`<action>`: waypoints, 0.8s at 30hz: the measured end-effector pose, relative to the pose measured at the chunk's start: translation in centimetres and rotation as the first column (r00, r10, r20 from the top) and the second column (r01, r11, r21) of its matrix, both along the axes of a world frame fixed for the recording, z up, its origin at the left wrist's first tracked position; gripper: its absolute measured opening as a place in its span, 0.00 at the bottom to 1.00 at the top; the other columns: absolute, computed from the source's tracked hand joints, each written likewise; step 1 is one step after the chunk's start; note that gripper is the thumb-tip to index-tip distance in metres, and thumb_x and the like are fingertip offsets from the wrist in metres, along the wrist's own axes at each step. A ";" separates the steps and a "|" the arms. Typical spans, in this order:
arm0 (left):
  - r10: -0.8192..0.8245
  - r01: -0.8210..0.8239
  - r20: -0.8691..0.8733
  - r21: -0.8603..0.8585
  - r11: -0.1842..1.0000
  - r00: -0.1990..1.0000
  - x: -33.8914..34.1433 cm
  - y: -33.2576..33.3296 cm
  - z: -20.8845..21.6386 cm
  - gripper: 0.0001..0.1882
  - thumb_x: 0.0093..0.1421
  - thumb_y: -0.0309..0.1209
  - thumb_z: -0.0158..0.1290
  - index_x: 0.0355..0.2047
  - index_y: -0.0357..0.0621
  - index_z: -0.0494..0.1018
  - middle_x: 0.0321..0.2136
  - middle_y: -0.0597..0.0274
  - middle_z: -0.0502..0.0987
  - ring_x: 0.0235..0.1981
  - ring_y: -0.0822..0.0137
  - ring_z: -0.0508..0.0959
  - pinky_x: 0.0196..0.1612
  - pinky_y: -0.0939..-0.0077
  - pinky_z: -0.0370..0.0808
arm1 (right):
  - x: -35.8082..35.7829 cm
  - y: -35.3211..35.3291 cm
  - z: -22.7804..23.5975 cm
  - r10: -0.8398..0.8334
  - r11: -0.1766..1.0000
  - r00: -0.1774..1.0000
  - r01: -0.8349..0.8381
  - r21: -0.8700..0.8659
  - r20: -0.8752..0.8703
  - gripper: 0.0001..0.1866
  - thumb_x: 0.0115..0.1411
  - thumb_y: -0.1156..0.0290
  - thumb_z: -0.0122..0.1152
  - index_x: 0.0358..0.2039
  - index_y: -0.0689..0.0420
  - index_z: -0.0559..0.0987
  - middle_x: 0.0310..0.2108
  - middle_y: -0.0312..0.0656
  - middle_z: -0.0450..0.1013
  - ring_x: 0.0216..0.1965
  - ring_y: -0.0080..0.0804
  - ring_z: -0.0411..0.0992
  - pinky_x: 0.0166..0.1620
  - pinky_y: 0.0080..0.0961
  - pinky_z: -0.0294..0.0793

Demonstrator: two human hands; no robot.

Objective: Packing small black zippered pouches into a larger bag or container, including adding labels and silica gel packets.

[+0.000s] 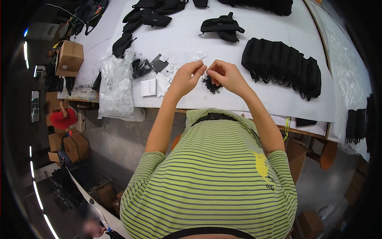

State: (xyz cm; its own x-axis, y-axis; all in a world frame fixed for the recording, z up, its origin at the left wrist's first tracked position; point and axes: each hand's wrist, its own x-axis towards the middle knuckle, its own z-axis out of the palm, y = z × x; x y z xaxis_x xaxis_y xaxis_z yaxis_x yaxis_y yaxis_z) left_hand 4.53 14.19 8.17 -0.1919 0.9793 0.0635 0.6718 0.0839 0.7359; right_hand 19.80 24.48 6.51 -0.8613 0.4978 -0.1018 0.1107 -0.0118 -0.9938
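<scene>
Over the front of the white table [234, 95], my left hand [188, 78] and my right hand [228, 77] meet with thumb and finger pinched. Whatever small thing lies between their fingertips is too fine to make out. Under the right hand is a loose pile of small black pieces [211, 86], partly covered by the fingers. Beside my left hand lie a stack of white printed labels [149, 87] and a fanned set of white labels [162, 83]. Behind these rest a dark grey card [159, 62] and a bunch of black cords [141, 68].
Clear plastic bags [114, 87] hang over the table's front edge at left. To the right stands a packed row of black fabric pouches [282, 65]. More black pouches [223, 27] lie farther back. A cardboard box [70, 57] and a person in red [63, 118] are far left.
</scene>
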 end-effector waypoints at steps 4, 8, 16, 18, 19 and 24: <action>-0.014 0.018 0.257 -0.015 1.000 0.966 -0.6 -0.7 -1.7 0.13 0.63 0.36 0.45 0.28 0.39 0.68 0.23 0.62 0.72 0.28 0.72 0.69 0.35 0.77 0.66 | 0.4 0.1 -0.7 0.060 0.998 0.998 -0.060 0.015 0.021 0.06 0.58 0.69 0.57 0.31 0.59 0.75 0.16 0.29 0.65 0.18 0.13 0.61 0.21 0.13 0.58; 0.612 -0.596 0.037 0.278 0.753 0.790 -9.1 -3.3 -11.5 0.15 0.56 0.34 0.53 0.39 0.35 0.71 0.38 0.50 0.72 0.41 0.57 0.72 0.47 0.68 0.67 | 2.5 -0.4 -0.8 -0.115 0.993 0.990 0.115 0.002 -0.077 0.07 0.57 0.69 0.59 0.30 0.60 0.76 0.14 0.26 0.62 0.16 0.11 0.54 0.21 0.14 0.53; 0.631 -0.783 -0.547 -0.077 0.617 0.551 -15.4 -14.2 -19.3 0.20 0.57 0.38 0.48 0.46 0.38 0.71 0.42 0.42 0.73 0.44 0.48 0.74 0.46 0.64 0.69 | 7.7 -2.2 -1.9 -0.241 0.940 0.966 0.256 -0.227 0.092 0.08 0.57 0.68 0.58 0.30 0.60 0.76 0.12 0.27 0.62 0.14 0.10 0.54 0.18 0.13 0.47; 0.658 -0.799 -0.541 -0.046 0.599 0.524 -15.2 -13.9 -18.1 0.16 0.57 0.37 0.49 0.41 0.40 0.74 0.37 0.45 0.75 0.38 0.48 0.75 0.41 0.64 0.71 | 8.2 -2.5 -2.3 -0.257 0.943 0.964 0.267 -0.200 0.075 0.07 0.57 0.69 0.57 0.29 0.60 0.76 0.13 0.28 0.64 0.14 0.11 0.56 0.18 0.12 0.48; 0.684 -0.814 -0.533 -0.015 0.580 0.498 -14.9 -13.7 -17.4 0.13 0.56 0.36 0.50 0.37 0.42 0.76 0.31 0.47 0.77 0.31 0.48 0.77 0.36 0.63 0.73 | 8.6 -2.5 -2.8 -0.318 0.930 0.946 0.325 -0.173 0.069 0.07 0.57 0.70 0.56 0.28 0.61 0.76 0.13 0.28 0.64 0.14 0.10 0.56 0.18 0.12 0.48; 0.731 -0.752 -0.447 0.173 0.636 0.516 -12.4 -12.1 -15.1 0.07 0.55 0.32 0.52 0.31 0.45 0.76 0.27 0.53 0.77 0.28 0.52 0.77 0.30 0.63 0.71 | 8.8 -3.1 -4.4 -0.509 0.858 0.860 0.502 -0.105 -0.047 0.07 0.58 0.72 0.55 0.26 0.61 0.75 0.13 0.27 0.64 0.15 0.09 0.53 0.19 0.12 0.47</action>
